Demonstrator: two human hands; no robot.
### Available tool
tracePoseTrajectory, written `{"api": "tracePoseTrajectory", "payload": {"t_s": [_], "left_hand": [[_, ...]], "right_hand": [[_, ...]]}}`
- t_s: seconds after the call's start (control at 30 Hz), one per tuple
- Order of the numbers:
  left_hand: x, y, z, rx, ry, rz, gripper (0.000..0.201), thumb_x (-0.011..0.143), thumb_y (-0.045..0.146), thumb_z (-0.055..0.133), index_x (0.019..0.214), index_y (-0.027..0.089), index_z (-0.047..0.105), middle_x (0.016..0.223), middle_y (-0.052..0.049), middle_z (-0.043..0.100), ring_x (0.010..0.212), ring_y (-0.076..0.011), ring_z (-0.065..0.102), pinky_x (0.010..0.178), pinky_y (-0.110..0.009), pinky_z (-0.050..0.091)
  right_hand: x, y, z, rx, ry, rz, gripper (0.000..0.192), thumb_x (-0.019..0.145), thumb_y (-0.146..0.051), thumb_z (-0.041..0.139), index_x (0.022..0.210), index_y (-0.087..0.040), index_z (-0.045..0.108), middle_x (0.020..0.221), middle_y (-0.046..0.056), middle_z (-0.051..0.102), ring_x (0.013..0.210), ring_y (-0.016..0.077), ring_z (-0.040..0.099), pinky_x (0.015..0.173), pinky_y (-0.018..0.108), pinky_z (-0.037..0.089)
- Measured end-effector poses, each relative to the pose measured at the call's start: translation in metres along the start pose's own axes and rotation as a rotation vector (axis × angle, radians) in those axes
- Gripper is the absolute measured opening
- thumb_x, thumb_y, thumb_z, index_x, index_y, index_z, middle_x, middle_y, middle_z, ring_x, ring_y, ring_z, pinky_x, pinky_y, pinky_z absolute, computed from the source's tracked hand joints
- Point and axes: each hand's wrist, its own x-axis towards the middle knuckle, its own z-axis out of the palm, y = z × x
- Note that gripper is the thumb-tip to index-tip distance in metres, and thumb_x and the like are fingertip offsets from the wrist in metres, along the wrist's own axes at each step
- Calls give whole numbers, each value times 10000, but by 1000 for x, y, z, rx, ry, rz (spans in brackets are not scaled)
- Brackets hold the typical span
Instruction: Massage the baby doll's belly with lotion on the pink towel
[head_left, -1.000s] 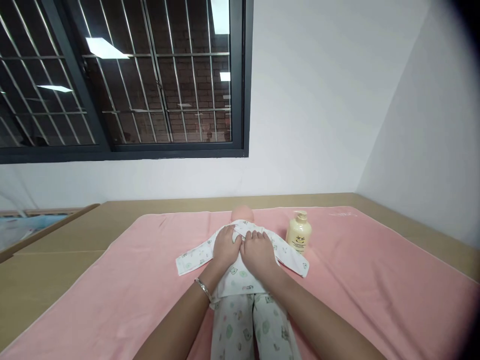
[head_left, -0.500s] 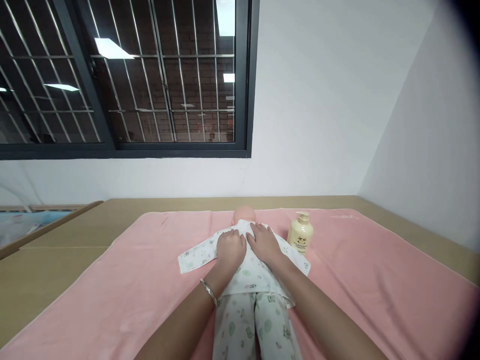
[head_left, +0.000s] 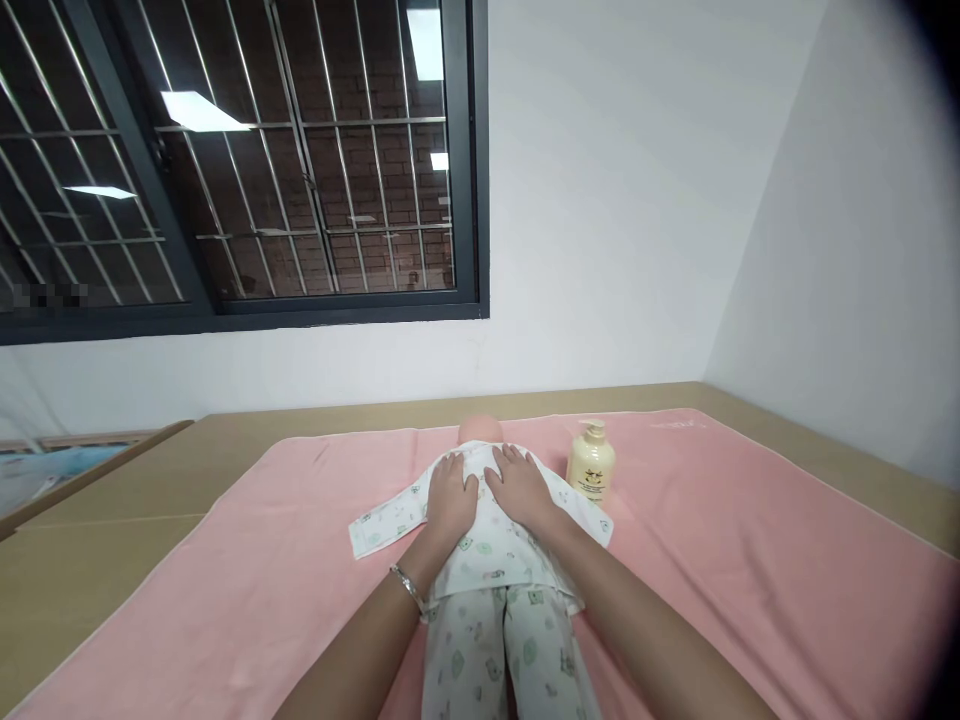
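Observation:
A baby doll (head_left: 481,429) lies on a pink towel (head_left: 300,580), its head toward the wall. It wears a white printed top (head_left: 487,560) and matching trousers (head_left: 466,650); both sleeves stretch outward. My left hand (head_left: 451,497), with a silver bangle (head_left: 407,588) at the wrist, rests flat on the left of the doll's upper body, fingers extended. On the other side of the chest, my right hand (head_left: 521,487) lies flat with its fingers spread. A gap of printed cloth shows between the two thumbs. Neither hand grips anything.
A cream pump bottle (head_left: 592,462) stands on the towel just right of the doll. The towel covers a wooden surface (head_left: 112,530) that meets a white wall (head_left: 600,200). A dark-framed window (head_left: 300,309) with bars is at the upper left.
My left hand has gone from curled fingers to lying flat with them extended on the top. My right hand stays on the chest. The view has tilted and shifted slightly.

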Motion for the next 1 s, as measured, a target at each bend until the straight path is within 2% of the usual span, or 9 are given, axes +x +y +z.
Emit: {"api": "tracePoseTrajectory", "payload": {"t_s": [0.13, 0.33, 0.47, 0.53, 0.63, 0.8, 0.9, 1.0], "left_hand": [[-1, 0, 1, 2, 23, -2, 516, 896, 256, 368, 1353, 65, 513, 1427, -162, 516, 1370, -265, 420, 1171, -421, 292], [-4, 4, -4, 8, 49, 29, 476, 894, 218, 383, 1319, 69, 539, 1386, -154, 554, 1314, -264, 474, 1148, -412, 323], [-7, 9, -13, 74, 93, 123, 369, 885, 158, 374, 1144, 113, 634, 1137, -128, 680, 1092, -266, 589, 1002, -411, 441], [-9, 11, -16, 114, 117, 154, 315, 868, 131, 386, 1024, 133, 659, 999, -116, 690, 985, -267, 598, 919, -409, 469], [-11, 12, -17, 107, 164, 159, 268, 858, 121, 405, 937, 160, 658, 916, -96, 674, 930, -256, 590, 867, -394, 476], [-12, 10, -15, 43, 159, 105, 296, 865, 137, 401, 1015, 168, 654, 980, -92, 681, 985, -253, 592, 902, -400, 479], [-10, 7, -10, 16, 136, 82, 351, 882, 161, 386, 1131, 158, 634, 1143, -108, 668, 1106, -254, 578, 992, -418, 455], [-7, 2, -3, 7, 111, 78, 417, 940, 240, 341, 1263, 113, 572, 1314, -143, 598, 1252, -264, 516, 1101, -444, 379]], "right_hand": [[4, 9, 5, 38, 5, 9, 537, 992, -401, 322, 1451, -137, 415, 1519, 135, 393, 1426, 256, 292, 1158, 432, 159], [1, 7, 8, 40, 33, -2, 534, 992, -394, 317, 1444, -131, 426, 1504, 145, 413, 1411, 265, 318, 1155, 436, 165], [2, 8, 8, 37, 24, -7, 532, 992, -395, 323, 1444, -136, 428, 1508, 143, 408, 1417, 260, 311, 1156, 427, 163], [4, 10, 8, 38, 13, -10, 533, 991, -396, 325, 1448, -140, 423, 1511, 138, 405, 1420, 252, 307, 1157, 420, 163], [4, 10, 6, 39, -1, -8, 541, 989, -400, 327, 1455, -138, 412, 1516, 136, 398, 1421, 254, 306, 1157, 427, 170], [-5, -2, -2, -39, 19, 27, 537, 998, -386, 308, 1445, -113, 425, 1486, 160, 436, 1398, 287, 345, 1134, 454, 210], [-17, -21, -7, -171, 55, 88, 538, 1002, -344, 295, 1391, -23, 480, 1357, 247, 544, 1295, 335, 472, 1111, 479, 225], [-29, -37, -10, -263, 50, 65, 530, 984, -296, 332, 1354, 42, 506, 1272, 300, 584, 1210, 364, 543, 1106, 490, 217]]}}
